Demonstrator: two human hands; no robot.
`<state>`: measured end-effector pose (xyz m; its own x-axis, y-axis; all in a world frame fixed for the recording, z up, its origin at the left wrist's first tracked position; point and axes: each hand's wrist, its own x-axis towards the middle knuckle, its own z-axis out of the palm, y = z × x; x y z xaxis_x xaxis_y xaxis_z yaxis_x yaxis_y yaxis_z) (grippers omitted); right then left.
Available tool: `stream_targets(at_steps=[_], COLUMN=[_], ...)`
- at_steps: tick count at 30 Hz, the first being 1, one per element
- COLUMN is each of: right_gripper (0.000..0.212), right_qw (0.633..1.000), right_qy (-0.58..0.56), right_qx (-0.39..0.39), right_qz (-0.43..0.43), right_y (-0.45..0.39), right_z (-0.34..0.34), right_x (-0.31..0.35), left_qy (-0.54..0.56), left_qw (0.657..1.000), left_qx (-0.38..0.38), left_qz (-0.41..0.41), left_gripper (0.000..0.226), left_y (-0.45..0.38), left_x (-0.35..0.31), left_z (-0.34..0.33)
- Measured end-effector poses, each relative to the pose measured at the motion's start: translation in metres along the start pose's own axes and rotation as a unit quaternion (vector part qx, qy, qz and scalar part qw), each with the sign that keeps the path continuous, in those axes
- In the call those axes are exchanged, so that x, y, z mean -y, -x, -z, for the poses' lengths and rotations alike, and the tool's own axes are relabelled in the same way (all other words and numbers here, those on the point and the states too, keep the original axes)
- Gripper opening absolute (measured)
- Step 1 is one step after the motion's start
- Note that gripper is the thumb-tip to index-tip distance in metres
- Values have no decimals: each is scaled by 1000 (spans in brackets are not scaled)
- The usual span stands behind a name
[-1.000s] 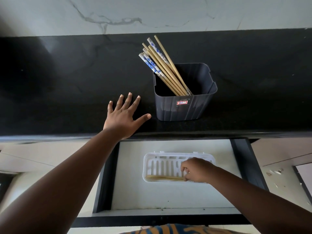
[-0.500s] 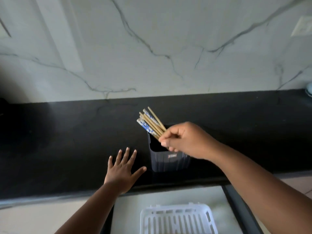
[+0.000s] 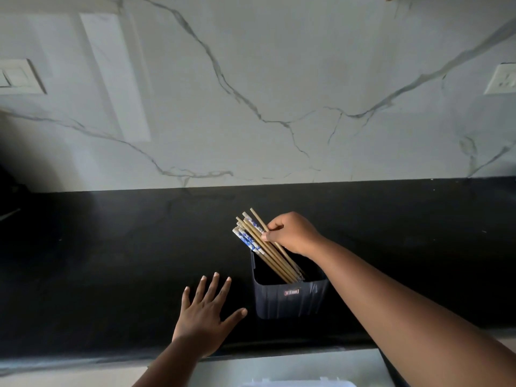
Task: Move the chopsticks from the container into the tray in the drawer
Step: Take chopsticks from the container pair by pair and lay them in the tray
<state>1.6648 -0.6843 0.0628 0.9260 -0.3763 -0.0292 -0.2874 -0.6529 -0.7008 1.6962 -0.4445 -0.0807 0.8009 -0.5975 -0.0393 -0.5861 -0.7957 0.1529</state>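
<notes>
A dark grey plastic container (image 3: 290,298) stands on the black countertop (image 3: 111,261). Several chopsticks (image 3: 261,244), plain wooden ones and blue-and-white patterned ones, lean out of it toward the upper left. My right hand (image 3: 291,233) is above the container's back edge with its fingertips pinched on the upper part of a wooden chopstick. My left hand (image 3: 205,314) lies flat on the counter left of the container, fingers spread, holding nothing. Only the top rim of the white tray (image 3: 298,383) shows at the bottom edge, in the open drawer.
A white marble wall (image 3: 279,93) with grey veins rises behind the counter. A switch plate (image 3: 16,76) is on the wall at left and a socket (image 3: 502,79) at right. The counter's front edge runs just below my left hand.
My right hand left the chopsticks in the tray, rose to the container and has pinched a wooden chopstick near its top. The view tilted upward. My left hand stayed flat on the counter.
</notes>
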Motion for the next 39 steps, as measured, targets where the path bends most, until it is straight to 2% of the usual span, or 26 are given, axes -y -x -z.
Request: stream_targets(at_steps=[2, 5, 10, 14, 17, 18, 19, 20, 21, 23, 25, 29, 33, 39], right_gripper=[15, 15, 16, 8, 4, 5, 6, 7, 8, 12, 14, 15, 13, 15], right_qw=[1000, 1000, 994, 966, 942, 938, 937, 937, 938, 939, 935, 929, 921, 908], right_qy=[2, 6, -33, -193, -282, -297, -305, -307, -307, -315, -334, -355, -376, -411], right_qx=[-4, -11, -75, -142, -138, -130, -122, -114, -108, -91, -70, -38, -11, 9], right_qz=[9, 21, 66, 97, 116, 120, 122, 121, 118, 107, 97, 94, 101, 78], right_y=[0, 4, 20, 40, 60, 66, 71, 75, 79, 84, 87, 92, 96, 103], right_z=[-3, -3, 35, 93, 128, 136, 142, 146, 148, 147, 142, 124, 112, 101], right_x=[-1, 0, 19, 58, 83, 89, 93, 96, 98, 101, 104, 110, 114, 115], left_qy=[4, 7, 29, 23, 41, 60, 82, 105, 117, 97, 51, -75, -138, -133], left_qw=[1000, 1000, 1000, 998, 991, 992, 995, 993, 980, 924, 873, 790, 726, 701], left_qx=[-1, -2, 2, 49, 120, 104, 49, -45, -150, -331, -403, -434, -448, -447], left_qz=[0, 2, 3, 21, 34, 30, 14, -19, -61, -164, -271, -428, -504, -540], left_gripper=[94, 92, 95, 96, 95, 93, 89, 83, 75, 58, 44, 38, 26, 20], left_y=[0, 0, 0, -4, -10, -11, -11, -11, -9, -3, 2, 9, 17, 33], left_x=[1, 1, 1, 1, -6, -8, -8, -7, -7, -13, -30, -63, -67, -71], left_z=[0, -1, -2, 0, 20, 32, 47, 64, 84, 128, 170, 221, 239, 251])
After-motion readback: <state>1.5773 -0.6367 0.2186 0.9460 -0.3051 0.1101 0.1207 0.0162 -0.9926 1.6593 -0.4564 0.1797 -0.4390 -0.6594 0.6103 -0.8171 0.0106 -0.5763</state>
